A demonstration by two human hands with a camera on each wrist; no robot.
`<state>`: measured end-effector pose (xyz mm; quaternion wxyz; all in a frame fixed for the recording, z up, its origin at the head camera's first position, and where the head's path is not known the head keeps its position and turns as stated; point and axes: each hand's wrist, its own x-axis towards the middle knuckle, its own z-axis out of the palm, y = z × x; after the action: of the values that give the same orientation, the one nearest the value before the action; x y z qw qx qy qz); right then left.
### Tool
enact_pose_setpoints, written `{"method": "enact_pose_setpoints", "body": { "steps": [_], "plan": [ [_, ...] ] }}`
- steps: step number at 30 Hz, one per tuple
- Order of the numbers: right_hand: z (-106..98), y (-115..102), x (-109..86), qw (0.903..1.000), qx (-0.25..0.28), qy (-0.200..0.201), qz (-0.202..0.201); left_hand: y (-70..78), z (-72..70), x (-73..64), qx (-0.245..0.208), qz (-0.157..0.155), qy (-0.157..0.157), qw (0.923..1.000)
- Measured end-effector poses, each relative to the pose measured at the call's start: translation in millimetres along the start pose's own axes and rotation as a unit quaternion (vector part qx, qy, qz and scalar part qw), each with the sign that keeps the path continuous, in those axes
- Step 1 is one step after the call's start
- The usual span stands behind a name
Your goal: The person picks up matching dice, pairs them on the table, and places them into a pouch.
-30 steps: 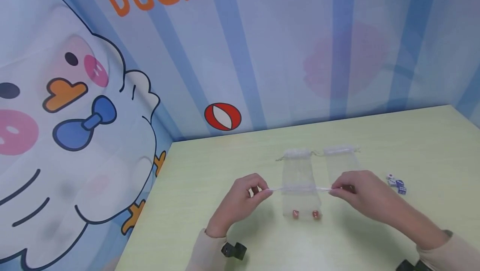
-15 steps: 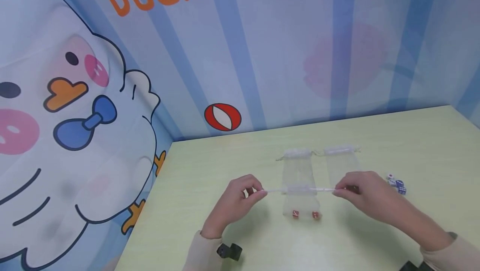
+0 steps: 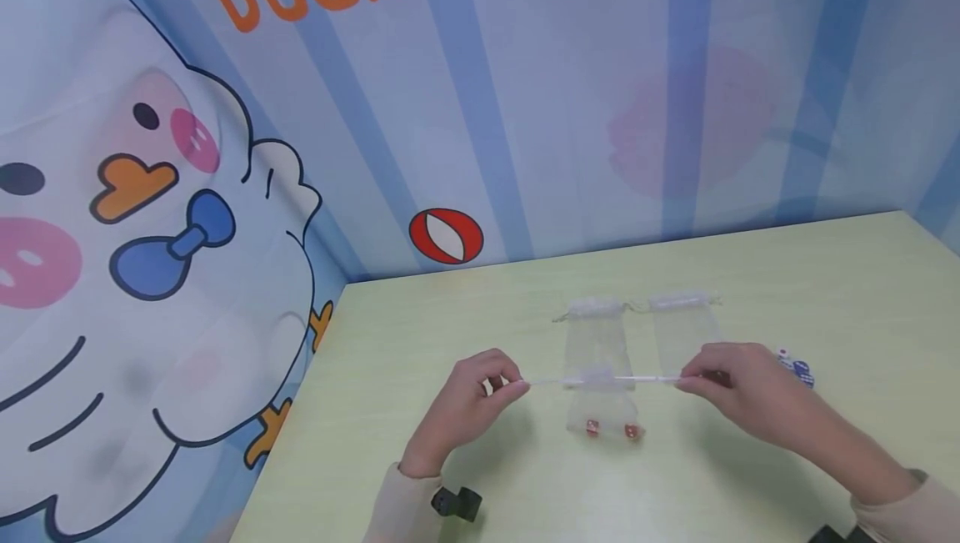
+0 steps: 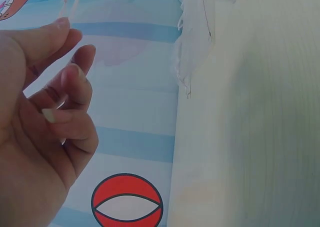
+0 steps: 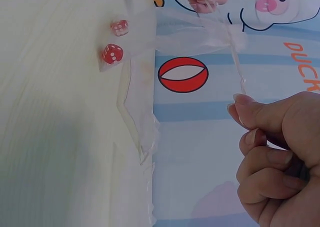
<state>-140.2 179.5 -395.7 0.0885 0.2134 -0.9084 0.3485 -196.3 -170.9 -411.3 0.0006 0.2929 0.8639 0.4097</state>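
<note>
Plain, pale beige sleeves (image 3: pixel 401 510) are worn with boxy black wrist cameras (image 3: pixel 468 505), one each side.

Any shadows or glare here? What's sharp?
Head view: soft shadows below the bare left hand and bare right hand, faint glare on the pale green table; left wrist view: blurry shadow; right wrist view: cubic red dice show legible white spots.
</note>
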Motion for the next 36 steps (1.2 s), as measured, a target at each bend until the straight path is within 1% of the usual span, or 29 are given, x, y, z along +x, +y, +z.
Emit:
{"method": "enact_pose_setpoints", "body": {
  "steps": [5, 10, 13, 15, 18, 21, 25, 29, 32, 36],
  "plan": [
    [-0.6, 3.9, -0.6, 0.9996, -0.002, 0.023, -0.018, -3.4, -2.1, 1.4, 0.002, 0.018, 0.003, 0.9998],
    [-0.3, 10.7, -0.6, 0.9978, -0.032, 0.047, -0.036, -6.0, -5.0, 3.8, 0.003, 0.035, 0.016, 0.9993],
    [-2.0, 14.6, 0.4, 0.9966, -0.047, 0.058, -0.036, -7.1, -5.6, 6.2, 0.01, 0.046, 0.023, 0.9986],
    [-3.1, 16.4, 1.5, 0.9965, -0.047, 0.059, -0.035, -7.8, -5.2, 7.9, 0.015, 0.05, 0.024, 0.9983],
    [-3.8, 16.8, 4.2, 0.9963, -0.046, 0.063, -0.035, -9.0, -4.0, 9.1, 0.005, 0.049, 0.032, 0.9983],
    [-2.9, 15.0, 8.1, 0.9959, -0.048, 0.066, -0.04, -9.9, -2.7, 9.2, -0.02, 0.034, 0.039, 0.9984],
    [-0.7, 10.5, 12.5, 0.9972, -0.037, 0.057, -0.032, -10.5, -0.6, 9.1, -0.05, 0.019, 0.025, 0.9983],
    [2.1, 6.7, 14.4, 0.9979, -0.021, 0.054, -0.028, -9.6, 2.5, 9.9, -0.067, 0.019, 0.002, 0.9976],
    [3.0, 4.8, 14.4, 0.9983, -0.008, 0.05, -0.03, -8.8, 8.0, 12.6, -0.067, 0.013, -0.016, 0.9975],
    [2.8, 2.5, 14.5, 0.9988, 0.012, 0.039, -0.027, -8.6, 22.2, 19.6, -0.045, 0.003, -0.046, 0.9979]
  ]
}}
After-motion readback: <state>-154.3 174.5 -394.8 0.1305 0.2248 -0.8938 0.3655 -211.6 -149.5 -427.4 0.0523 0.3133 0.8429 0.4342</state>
